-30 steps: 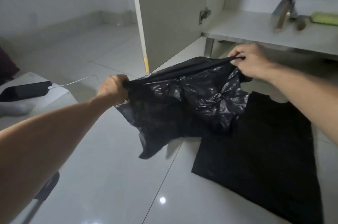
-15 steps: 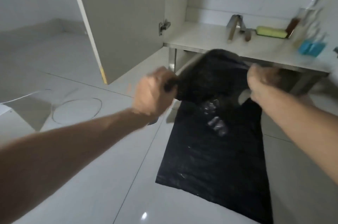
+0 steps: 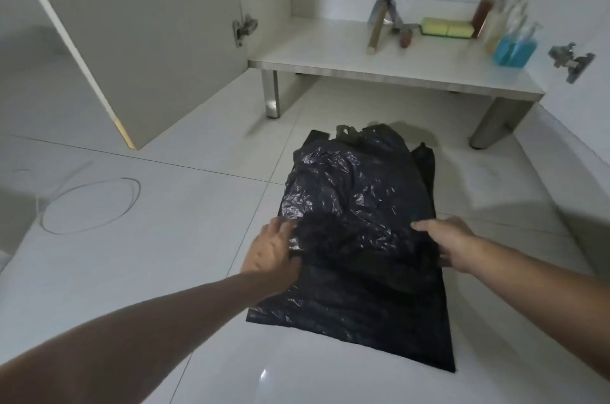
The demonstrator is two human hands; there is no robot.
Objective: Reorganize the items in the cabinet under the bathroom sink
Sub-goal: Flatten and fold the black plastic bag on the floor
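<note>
Down on the floor tiles (image 3: 165, 271), left hand (image 3: 272, 250) and right hand (image 3: 452, 243) press the black bag (image 3: 356, 205) flat, fingers straight.

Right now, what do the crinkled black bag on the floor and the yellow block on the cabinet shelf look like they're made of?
Crinkled black bag: thin glossy plastic film, judging by its fine creases and glints. Yellow block: probably sponge foam, matte with a darker green edge; too blurred to confirm.
</note>
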